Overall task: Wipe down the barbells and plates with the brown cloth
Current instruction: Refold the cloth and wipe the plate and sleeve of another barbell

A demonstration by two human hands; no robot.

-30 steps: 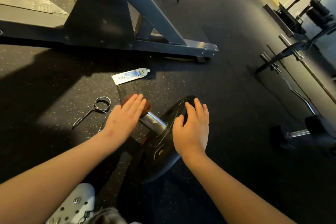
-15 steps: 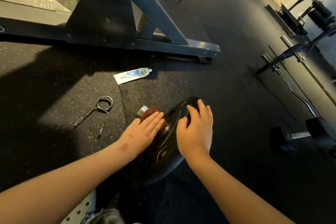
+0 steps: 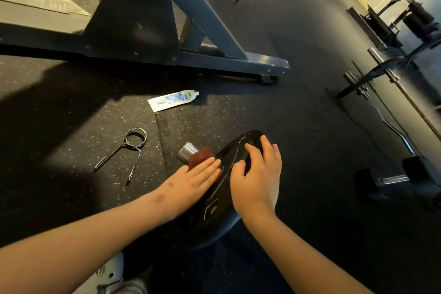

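A black weight plate [image 3: 214, 210] stands tilted on the rubber floor, on a barbell whose steel sleeve end [image 3: 186, 150] pokes out to its left. The brown cloth [image 3: 199, 155] lies bunched over the sleeve, right against the plate. My left hand [image 3: 191, 179] presses on the cloth with straight fingers that reach the plate's hub. My right hand [image 3: 257, 179] rests on the plate's upper face, fingers spread and lightly bent near the rim. The rest of the barbell is hidden behind the plate.
A spring collar [image 3: 128, 148] and a white tube [image 3: 173, 100] lie on the floor to the left. A dark rack frame [image 3: 167, 31] crosses behind them. A curl bar [image 3: 393, 129], a dumbbell [image 3: 405, 179] and other bars fill the right side. My shoe [image 3: 105, 277] is at the bottom.
My left hand has slid the cloth along the sleeve from its end up to the plate, baring the steel tip. My right hand has stayed on the plate.
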